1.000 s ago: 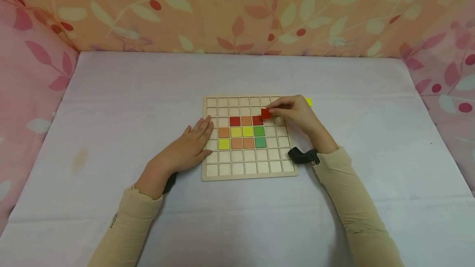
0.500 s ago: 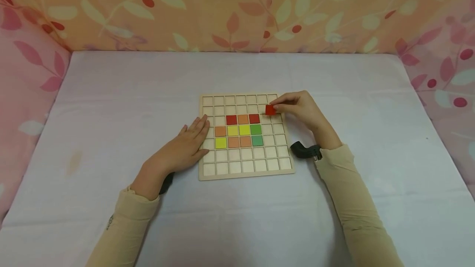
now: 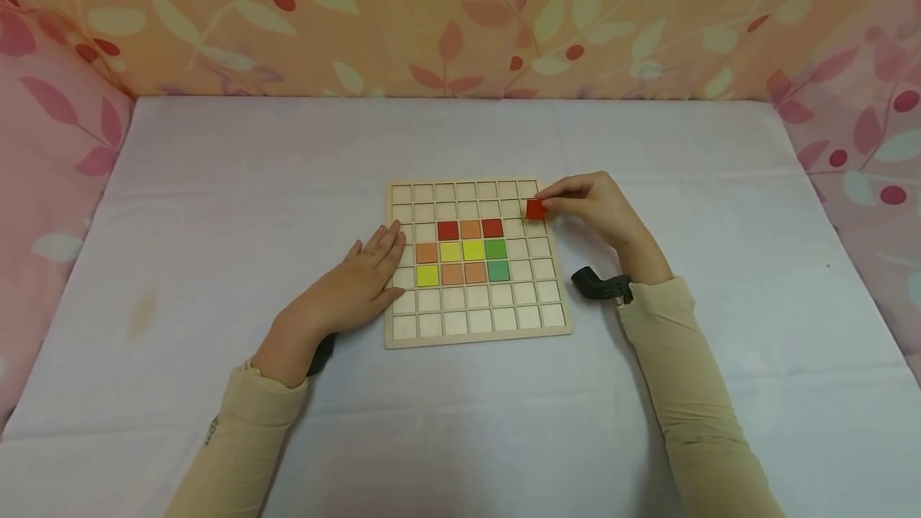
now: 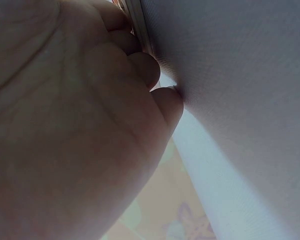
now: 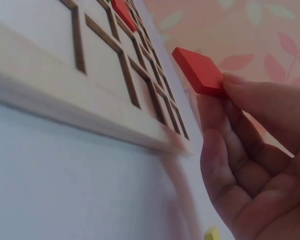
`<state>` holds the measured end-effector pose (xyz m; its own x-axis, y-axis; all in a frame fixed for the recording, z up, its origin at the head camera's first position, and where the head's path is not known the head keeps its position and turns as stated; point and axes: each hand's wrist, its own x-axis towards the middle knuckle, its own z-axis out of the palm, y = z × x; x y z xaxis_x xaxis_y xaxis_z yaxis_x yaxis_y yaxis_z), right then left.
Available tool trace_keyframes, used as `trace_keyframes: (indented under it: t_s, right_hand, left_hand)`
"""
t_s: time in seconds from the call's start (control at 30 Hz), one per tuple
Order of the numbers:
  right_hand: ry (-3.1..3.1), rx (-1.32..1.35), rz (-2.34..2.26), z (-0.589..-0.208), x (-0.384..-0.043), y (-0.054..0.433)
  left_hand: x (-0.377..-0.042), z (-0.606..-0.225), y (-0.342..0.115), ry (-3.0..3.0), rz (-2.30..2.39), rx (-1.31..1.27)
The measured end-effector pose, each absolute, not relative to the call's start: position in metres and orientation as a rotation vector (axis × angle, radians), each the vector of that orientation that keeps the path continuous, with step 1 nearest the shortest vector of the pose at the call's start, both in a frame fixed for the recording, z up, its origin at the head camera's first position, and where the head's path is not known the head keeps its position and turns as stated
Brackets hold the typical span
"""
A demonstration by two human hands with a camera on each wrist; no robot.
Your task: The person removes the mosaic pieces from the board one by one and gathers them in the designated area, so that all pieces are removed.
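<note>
A wooden grid board (image 3: 478, 336) lies on the table, with red, orange, yellow and green square tiles set in its middle cells. My right hand (image 3: 603, 210) pinches a red square tile (image 3: 535, 209) by its edge between thumb and fingers. In the right wrist view the tile (image 5: 199, 71) is tilted and raised off the board's frame (image 5: 90, 112), near the upper right corner cells. My left hand (image 3: 354, 284) lies with fingers extended on the board's left edge. From the left wrist, its palm (image 4: 75, 115) fills much of the view and the fingertips meet the board's side.
A small yellow piece (image 5: 212, 233) shows below my right hand in the right wrist view. White cloth (image 3: 460, 430) covers the table. Patterned fabric (image 3: 460, 22) walls off the back and both sides. A black curved wrist mount (image 3: 600, 284) sticks out beside the right sleeve.
My right hand has drawn the red tile rightward and slightly away, from beside a set red tile to the board's right edge. The left hand stays put; the head view has shifted slightly.
</note>
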<state>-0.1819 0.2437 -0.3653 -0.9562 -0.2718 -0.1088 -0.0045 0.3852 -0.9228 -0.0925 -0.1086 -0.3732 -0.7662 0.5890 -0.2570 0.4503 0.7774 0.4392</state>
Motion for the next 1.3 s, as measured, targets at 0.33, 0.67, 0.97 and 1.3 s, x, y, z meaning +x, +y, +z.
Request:
trace_keyframes:
  t_s: [0.33,0.67,0.97,1.3]
  right_hand:
    - [2.419,-0.212,-1.597,-0.368,-0.185,0.259]
    - [2.453,-0.157,-1.544,-0.368,-0.186,0.268]
    - [2.43,-0.172,-1.545,-0.369,-0.187,0.275]
    - [2.424,-0.148,-1.487,-0.368,-0.188,0.277]
  left_hand:
    - [-0.093,-0.375,-0.109,2.584,0.499,0.795]
    - [-0.092,-0.375,-0.11,2.585,0.507,0.804]
    - [-0.092,-0.375,-0.11,2.584,0.502,0.799]
    - [-0.093,-0.377,-0.111,2.589,0.499,0.801]
